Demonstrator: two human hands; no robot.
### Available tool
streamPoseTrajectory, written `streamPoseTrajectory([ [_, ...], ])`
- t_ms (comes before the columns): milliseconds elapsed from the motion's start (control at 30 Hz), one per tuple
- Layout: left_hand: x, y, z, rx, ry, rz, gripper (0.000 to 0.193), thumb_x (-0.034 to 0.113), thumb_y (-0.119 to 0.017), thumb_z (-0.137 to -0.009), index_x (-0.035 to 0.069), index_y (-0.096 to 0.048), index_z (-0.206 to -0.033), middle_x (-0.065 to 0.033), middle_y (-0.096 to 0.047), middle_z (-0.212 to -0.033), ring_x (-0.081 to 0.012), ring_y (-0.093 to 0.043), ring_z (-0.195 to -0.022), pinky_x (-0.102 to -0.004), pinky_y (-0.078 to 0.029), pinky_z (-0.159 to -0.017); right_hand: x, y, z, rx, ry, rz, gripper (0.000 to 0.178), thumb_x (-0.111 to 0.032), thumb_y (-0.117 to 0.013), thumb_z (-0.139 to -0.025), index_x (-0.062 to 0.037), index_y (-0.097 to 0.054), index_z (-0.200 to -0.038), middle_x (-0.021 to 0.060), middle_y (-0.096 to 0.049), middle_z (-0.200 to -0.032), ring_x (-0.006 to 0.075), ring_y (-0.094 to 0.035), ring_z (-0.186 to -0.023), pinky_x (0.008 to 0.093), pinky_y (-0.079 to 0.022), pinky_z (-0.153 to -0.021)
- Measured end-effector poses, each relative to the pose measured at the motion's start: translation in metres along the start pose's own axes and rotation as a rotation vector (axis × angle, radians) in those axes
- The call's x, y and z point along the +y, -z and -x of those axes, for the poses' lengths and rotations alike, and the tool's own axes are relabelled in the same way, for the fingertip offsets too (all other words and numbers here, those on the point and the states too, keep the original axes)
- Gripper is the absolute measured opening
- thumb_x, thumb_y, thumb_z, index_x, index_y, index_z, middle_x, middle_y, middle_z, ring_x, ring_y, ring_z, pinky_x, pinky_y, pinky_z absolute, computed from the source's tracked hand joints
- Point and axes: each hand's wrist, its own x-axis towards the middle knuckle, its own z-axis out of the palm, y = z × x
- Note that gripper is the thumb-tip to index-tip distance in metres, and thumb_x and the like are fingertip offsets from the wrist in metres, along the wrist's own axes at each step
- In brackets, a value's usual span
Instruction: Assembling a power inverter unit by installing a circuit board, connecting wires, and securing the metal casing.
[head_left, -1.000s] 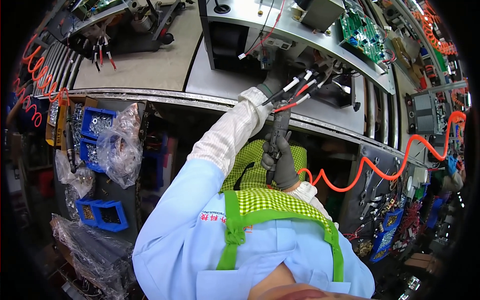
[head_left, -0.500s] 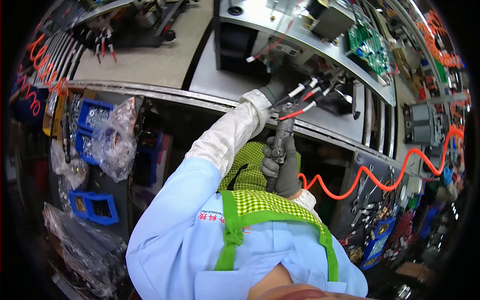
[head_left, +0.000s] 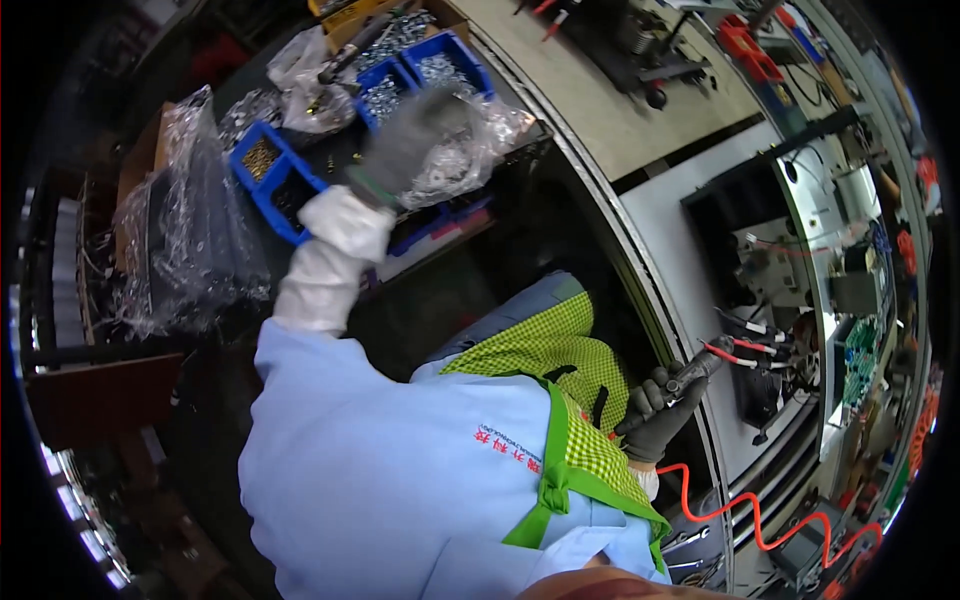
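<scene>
My left hand (head_left: 415, 145), in a grey glove, is blurred by motion. It is over a clear plastic bag (head_left: 445, 180), beside blue bins of small metal hardware (head_left: 437, 72); its fingers cannot be made out. My right hand (head_left: 655, 415), gloved in grey too, is closed round a grey metal air tool (head_left: 693, 372) near the bench edge. The tool points towards black, white and red cable ends (head_left: 750, 350) on an open metal chassis (head_left: 825, 330). An orange coiled hose (head_left: 755, 520) runs off to the right from beneath that hand.
Another blue bin (head_left: 268, 205) holds brass-coloured and dark small parts. Crumpled clear plastic wrap (head_left: 185, 250) lies at the far left. A metal rail (head_left: 600, 190) edges the bench. Further back stands a dark assembly (head_left: 640, 45), and a green circuit board (head_left: 860, 355) sits right of the chassis.
My left hand has left the chassis cables and swung left over the bins. The view has turned left. My right hand still holds the air tool.
</scene>
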Motion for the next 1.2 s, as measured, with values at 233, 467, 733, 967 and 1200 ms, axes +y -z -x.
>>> streamPoseTrajectory([
  [233,-0.237,0.234,0.063,-0.122,0.917,-0.990,0.034,0.028,-0.062,-0.084,0.010,-0.066,-0.113,-0.0181,-0.067,-0.109,-0.0368,-0.064,-0.099,-0.0436,-0.050,-0.088,0.006,-0.005,-0.003,0.074,0.076,0.052,0.043,-0.047,-0.056,-0.092,-0.0048,-0.057,-0.102,0.0006,-0.048,-0.071,0.0050,-0.033,-0.044,0.0191,-0.027,-0.039],
  [467,-0.330,0.227,0.096,-0.366,0.876,-1.086,0.030,0.020,-0.059,-0.084,0.011,-0.068,-0.111,-0.0157,-0.065,-0.115,-0.0341,-0.062,-0.106,-0.0426,-0.050,-0.089,0.010,-0.010,0.003,0.234,0.180,0.343,0.040,-0.047,-0.057,-0.092,-0.0079,-0.056,-0.100,0.0001,-0.049,-0.071,0.0056,-0.037,-0.049,0.0192,-0.028,-0.042],
  [733,-0.252,0.232,0.068,-0.456,0.907,-1.142,0.045,0.044,-0.062,-0.086,0.007,-0.067,-0.111,-0.0186,-0.066,-0.113,-0.0348,-0.064,-0.102,-0.0442,-0.051,-0.087,0.029,0.051,0.112,0.616,0.150,0.668,0.040,-0.042,-0.064,-0.086,-0.0110,-0.053,-0.108,-0.0021,-0.047,-0.073,0.0066,-0.038,-0.051,0.0205,-0.029,-0.043],
  [967,-0.262,0.230,0.037,-0.190,0.879,-1.211,0.044,0.040,-0.056,-0.091,0.006,-0.063,-0.118,-0.0180,-0.067,-0.106,-0.0338,-0.066,-0.097,-0.0437,-0.052,-0.083,0.031,0.053,0.147,0.595,0.019,0.787,0.033,-0.039,-0.062,-0.086,-0.0129,-0.052,-0.104,-0.0022,-0.049,-0.073,0.0076,-0.038,-0.049,0.0209,-0.030,-0.042],
  [1200,0.114,0.039,-0.060,-0.491,0.265,0.372,0.041,0.032,-0.053,-0.098,0.003,-0.048,-0.127,-0.0089,-0.065,-0.093,-0.0084,-0.060,-0.062,-0.0191,-0.046,-0.052,0.018,0.047,0.164,0.667,0.115,0.721,0.025,-0.034,-0.060,-0.087,-0.0139,-0.050,-0.097,-0.0021,-0.049,-0.068,0.0076,-0.042,-0.045,0.0218,-0.034,-0.040],
])
